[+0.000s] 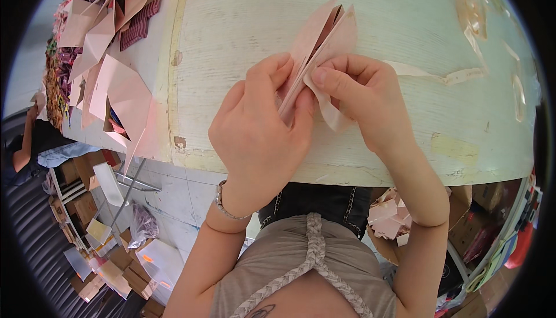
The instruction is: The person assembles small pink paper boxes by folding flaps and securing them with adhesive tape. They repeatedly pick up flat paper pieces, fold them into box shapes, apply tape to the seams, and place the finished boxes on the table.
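A folded piece of pink card (330,40) stands up between my hands over the table, its far end split into layers with a dark gap. My left hand (260,115) is closed round its near left side, the thumb pressing against the lower edge. On the right face of the card, my right hand (365,98) pinches a thin pale strip (327,106) between thumb and forefinger. One end of that strip curls below the fingers. A similar pale strip (428,70) runs from behind my right hand across the tabletop; whether the two are one piece is hidden.
More folded pink cards (124,98) are heaped at the table's left, beside colourful bundles (58,80). Loose translucent strips (472,11) lie at the far right. Below the front edge, a cardboard box (460,202) holds pink pieces. Another person's arm (24,141) shows at far left.
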A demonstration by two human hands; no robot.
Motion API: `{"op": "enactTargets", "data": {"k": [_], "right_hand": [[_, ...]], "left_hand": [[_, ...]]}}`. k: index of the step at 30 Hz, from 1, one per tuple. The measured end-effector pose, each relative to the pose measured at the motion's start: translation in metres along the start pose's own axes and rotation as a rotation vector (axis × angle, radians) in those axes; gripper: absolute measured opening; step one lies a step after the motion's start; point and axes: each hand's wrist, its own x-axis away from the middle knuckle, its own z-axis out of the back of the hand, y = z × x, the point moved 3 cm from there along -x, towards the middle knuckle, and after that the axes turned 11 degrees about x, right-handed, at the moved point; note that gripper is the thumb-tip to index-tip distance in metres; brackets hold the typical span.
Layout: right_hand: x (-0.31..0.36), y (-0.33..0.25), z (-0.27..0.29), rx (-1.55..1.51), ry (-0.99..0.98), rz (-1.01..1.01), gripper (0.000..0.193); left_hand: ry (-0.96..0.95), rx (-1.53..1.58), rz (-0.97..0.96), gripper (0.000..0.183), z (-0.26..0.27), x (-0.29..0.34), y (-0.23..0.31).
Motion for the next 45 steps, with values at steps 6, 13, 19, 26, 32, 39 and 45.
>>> {"op": "enactTargets", "data": {"k": [6,13,19,26,32,39,45], "right_hand": [[0.004,-0.005,-0.008,-0.021,0.049,0.073,0.022],[0.006,-0.005,-0.005,0.003,0.041,0.077,0.016],[0.01,0.0,-0.007,-0.049,0.112,0.078,0.014],[0.012,-0.002,-0.01,-0.046,0.119,0.14,0.014],[0.009,0.003,-0.008,-0.042,0.115,0.112,0.017],[0.008,0.006,-0.007,-0.044,0.104,0.074,0.018],[0.007,-0.005,-0.003,0.062,0.089,0.004,0.018]], "left_hand": [[-0.03,-0.059,-0.076,0.031,0.003,-0.002,0.002],[-0.108,-0.072,0.019,0.029,0.007,-0.004,0.012],[-0.105,-0.07,0.08,0.029,0.006,-0.003,0.014],[-0.102,-0.091,0.037,0.028,0.005,-0.003,0.013],[-0.064,-0.078,-0.019,0.028,0.004,-0.003,0.009],[-0.069,-0.091,-0.069,0.028,0.004,-0.003,0.01],[-0.138,-0.063,-0.037,0.031,0.008,-0.005,0.011]]}}
